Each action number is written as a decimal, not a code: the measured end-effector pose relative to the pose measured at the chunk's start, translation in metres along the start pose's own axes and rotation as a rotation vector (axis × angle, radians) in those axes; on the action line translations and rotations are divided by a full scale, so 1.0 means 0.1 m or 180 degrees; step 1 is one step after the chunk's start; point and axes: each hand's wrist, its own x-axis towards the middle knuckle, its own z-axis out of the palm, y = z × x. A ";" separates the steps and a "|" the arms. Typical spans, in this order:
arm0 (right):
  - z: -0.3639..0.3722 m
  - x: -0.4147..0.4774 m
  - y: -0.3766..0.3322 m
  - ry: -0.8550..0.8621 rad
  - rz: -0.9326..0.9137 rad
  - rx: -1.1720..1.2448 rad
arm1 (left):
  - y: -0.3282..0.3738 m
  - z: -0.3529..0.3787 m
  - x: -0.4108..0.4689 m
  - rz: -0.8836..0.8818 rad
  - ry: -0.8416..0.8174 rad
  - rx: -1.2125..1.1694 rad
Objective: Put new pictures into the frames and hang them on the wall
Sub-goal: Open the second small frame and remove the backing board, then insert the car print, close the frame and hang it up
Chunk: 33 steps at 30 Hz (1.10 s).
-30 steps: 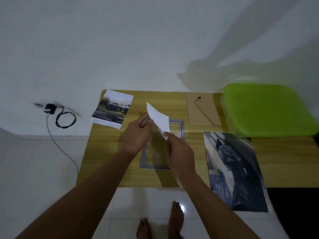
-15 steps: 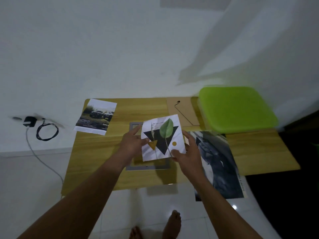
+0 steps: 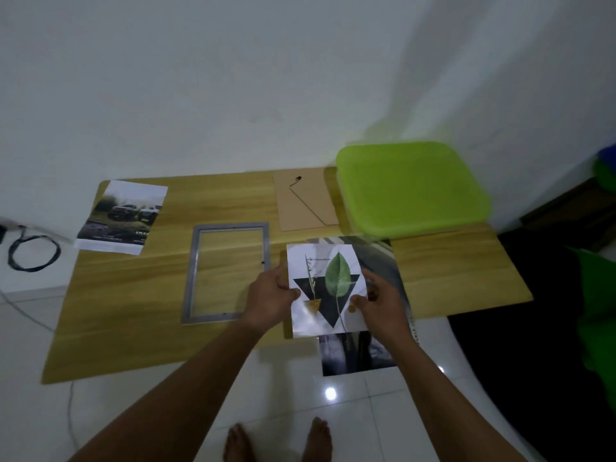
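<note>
1. 2 bare feet (image 3: pixel 276 440), on white floor tiles (image 3: pixel 300 388), at 6 o'clock of the view.

2. Left hand (image 3: pixel 271 296): clamped on the left edge of the leaf print (image 3: pixel 328 288), thumb on the printed face, fingers beneath.

3. Right hand (image 3: pixel 380 303): clamped on the print's right edge, thumb on the face near the lower corner.

4. Leaf print: white sheet showing 1 green leaf, 1 grass stem, 1 dark inverted triangle, and 1 small ochre triangle with a dot. It is held face up between the 2 hands, over the bench's near edge. Whether it touches the sheet beneath cannot be told.

5. Dark poster (image 3: pixel 358 353): lies under the print, its near end overhanging the bench toward 6 o'clock.

6. Bench (image 3: pixel 133 311): wood-grain top.

7. Grey frame (image 3: pixel 226 271): flat on the bench at 9 o'clock of the print, with wood showing through its opening. The left hand overlaps its near right corner in view.

8. Car picture (image 3: pixel 121 216): at 10 o'clock of the frame, by the bench's left edge.

9. Backing board (image 3: pixel 308 201): brown, at 12 o'clock of the print, just beside the green lid (image 3: pixel 411 188).

10. Green lid: at 1 o'clock of the print, close to the white wall (image 3: pixel 233 78).

11. Black cable (image 3: pixel 33 251): coiled on the floor at 9 o'clock of the bench.
</note>
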 end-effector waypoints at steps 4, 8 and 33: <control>-0.25 0.16 0.17 -0.0057 -0.0061 -0.0524 | -0.01 0.44 0.11 0.0064 0.0030 0.0632; -0.38 0.42 0.38 -0.0074 -0.0136 -0.1199 | -0.06 0.71 0.25 0.0127 0.0049 0.1352; -0.05 0.52 -0.06 -0.0487 -0.1126 -0.2944 | -0.06 0.29 0.30 0.0845 0.0339 0.2325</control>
